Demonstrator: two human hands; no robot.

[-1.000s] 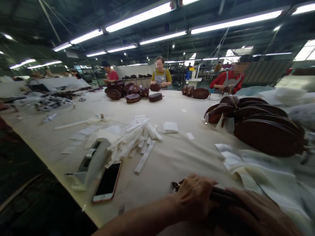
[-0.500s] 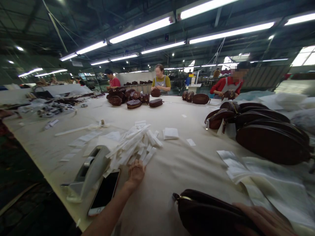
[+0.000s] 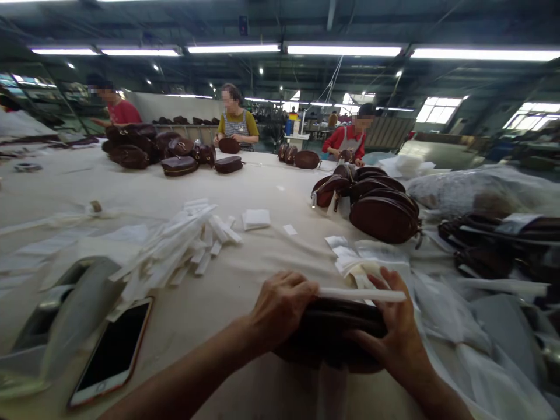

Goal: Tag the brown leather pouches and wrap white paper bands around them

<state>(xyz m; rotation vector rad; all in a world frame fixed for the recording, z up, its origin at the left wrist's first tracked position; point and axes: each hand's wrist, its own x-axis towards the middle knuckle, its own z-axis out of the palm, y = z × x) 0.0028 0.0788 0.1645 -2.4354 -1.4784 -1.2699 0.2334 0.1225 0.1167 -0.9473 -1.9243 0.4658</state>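
A dark brown zipped leather pouch [image 3: 332, 335] is in front of me, tilted, just above the table's near part. My left hand [image 3: 282, 303] pinches one end of a white paper strip [image 3: 361, 294], which lies along the pouch's top edge. At the pouch's right end is my right hand [image 3: 400, 326], its thumb on the front and its fingers raised behind, by the strip's far end. Left of the hands lies a heap of similar white strips [image 3: 175, 251]. A phone with a dark screen [image 3: 116, 344] rests near a grey tape dispenser [image 3: 79, 315].
Brown pouches [image 3: 385, 213] are stacked at the right, with more pouches [image 3: 131, 146] at the far left. Clear plastic wrap [image 3: 485, 184] and white sheets [image 3: 367, 256] lie on the right. Three co-workers stand across the table [image 3: 262, 186], one holding a pouch [image 3: 229, 146].
My left hand has left the strip heap and brought a strip over to the pouch. The right hand has moved the pouch toward the middle. My view has turned right.
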